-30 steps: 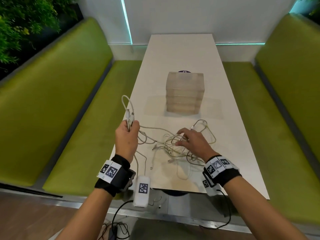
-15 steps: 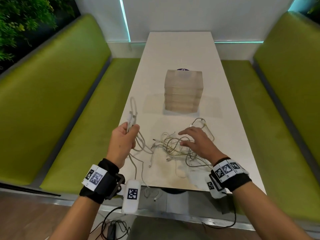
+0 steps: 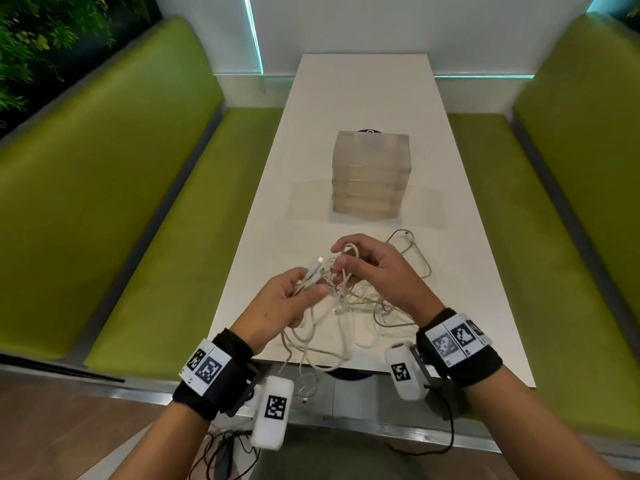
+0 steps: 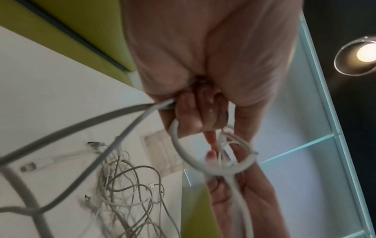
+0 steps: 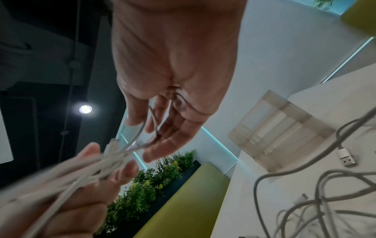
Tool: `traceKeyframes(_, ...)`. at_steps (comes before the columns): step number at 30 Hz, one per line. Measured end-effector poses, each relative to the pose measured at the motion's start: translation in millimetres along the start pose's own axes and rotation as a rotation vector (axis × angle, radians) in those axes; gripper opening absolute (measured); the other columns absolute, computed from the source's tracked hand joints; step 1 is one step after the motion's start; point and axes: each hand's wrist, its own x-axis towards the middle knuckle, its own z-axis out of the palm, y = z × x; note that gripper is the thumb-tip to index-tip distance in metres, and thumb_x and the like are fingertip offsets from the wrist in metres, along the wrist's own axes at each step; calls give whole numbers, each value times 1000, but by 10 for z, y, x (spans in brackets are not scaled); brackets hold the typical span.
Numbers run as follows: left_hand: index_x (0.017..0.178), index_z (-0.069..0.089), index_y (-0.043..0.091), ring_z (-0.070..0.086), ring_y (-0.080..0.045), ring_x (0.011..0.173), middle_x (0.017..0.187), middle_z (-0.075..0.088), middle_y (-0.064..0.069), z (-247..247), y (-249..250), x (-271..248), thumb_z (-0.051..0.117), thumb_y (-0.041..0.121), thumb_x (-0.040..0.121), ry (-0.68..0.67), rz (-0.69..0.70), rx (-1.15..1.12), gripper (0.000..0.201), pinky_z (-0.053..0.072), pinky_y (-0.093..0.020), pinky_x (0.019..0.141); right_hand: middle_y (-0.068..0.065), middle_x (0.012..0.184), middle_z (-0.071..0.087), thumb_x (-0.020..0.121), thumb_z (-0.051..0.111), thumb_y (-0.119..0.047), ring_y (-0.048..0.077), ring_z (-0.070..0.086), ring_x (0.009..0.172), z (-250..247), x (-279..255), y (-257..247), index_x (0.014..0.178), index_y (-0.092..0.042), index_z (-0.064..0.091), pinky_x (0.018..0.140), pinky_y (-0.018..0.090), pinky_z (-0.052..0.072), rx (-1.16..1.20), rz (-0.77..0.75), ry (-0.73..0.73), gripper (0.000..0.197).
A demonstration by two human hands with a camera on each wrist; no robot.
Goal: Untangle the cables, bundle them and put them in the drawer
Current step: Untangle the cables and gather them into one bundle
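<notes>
Now gripping folded white cable (image 3: 313, 275) in left hand (image 3: 282, 303). Right hand (image 3: 375, 268) leaving desk (image 3: 346, 98), pinching its loop. Untangling just starting.

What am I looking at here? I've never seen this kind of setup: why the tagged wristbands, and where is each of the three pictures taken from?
No machine here: a person works with bare hands, wearing a camera on the head and one on each wrist. The black bands with square printed markers carry the wrist cameras.

The wide picture comes from the head camera, looking down at a white table between green benches. The other two look along each hand from the wrist.

On the table stands a translucent drawer unit, all drawers closed, and nearer lies a tangle of white cables, with some loops hanging over the near edge.

The left hand grips a few cable strands with plug ends sticking out. The right hand pinches a cable loop right beside it. Both are lifted above the table.
</notes>
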Motion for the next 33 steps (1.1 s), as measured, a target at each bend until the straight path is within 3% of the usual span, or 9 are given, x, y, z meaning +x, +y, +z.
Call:
traceKeyframes(3,109,51,4,21,-8,45,52,30,12,-2,-3,45,54,21,93,87,23,-139,24,21,-20,45,14,87,71,87,64,-6,29,69,82,-24,-59,24,107,-12,64,72,36,56,-10,105,-100,21)
traceKeyframes(7,97,51,6,21,-8,46,53,27,10,57,25,86,44,21,98,117,99,-175,17,23,-19,45,19,100,69,79,73,-4,21,68,85,85,-164,153,105,-15,64,73,27,56,-97,270,-345,30)
traceKeyframes(12,82,50,11,18,-10,48,55,23,7,-11,67,156,42,22,100,199,160,-268,22,22,-20,44,6,88,70,77,77,-19,23,68,82,200,-387,497,107,-12,60,87,39,56,-235,505,-564,35)
traceKeyframes(15,81,50,12,17,-10,49,57,23,5,-82,67,174,42,23,100,222,159,-276,23,22,-20,44,-2,96,69,73,79,-32,19,66,91,217,-480,691,108,-21,63,88,38,53,-465,463,-638,40)
traceKeyframes(20,80,50,12,16,-11,49,56,23,6,-85,42,174,43,23,100,222,154,-286,24,20,-21,44,-6,114,46,70,80,-37,13,52,99,254,-462,915,122,-26,59,84,26,44,-671,426,-466,57)
traceKeyframes(23,80,50,12,16,-11,48,55,23,6,-59,19,181,43,24,100,215,155,-278,24,21,-21,44,-1,116,44,73,78,-32,10,44,95,335,-448,1073,127,-22,55,80,22,38,-732,393,-394,59)
traceKeyframes(26,80,50,12,17,-10,47,55,23,6,-46,2,179,43,24,99,212,151,-272,24,22,-20,44,1,102,47,79,72,-28,10,42,89,419,-430,1149,123,-19,56,73,23,32,-798,350,-378,48)
traceKeyframes(30,79,50,13,17,-11,48,54,23,7,-61,5,176,43,23,100,224,145,-269,24,20,-21,44,4,102,60,83,68,-26,16,51,88,489,-412,1141,107,-15,67,73,30,39,-925,330,-589,27)
traceKeyframes(33,79,50,13,17,-11,49,55,23,7,-82,16,175,43,22,100,235,146,-278,24,21,-20,44,-4,96,59,77,73,-35,12,52,87,499,-430,1111,110,-19,67,76,29,43,-849,432,-738,36)
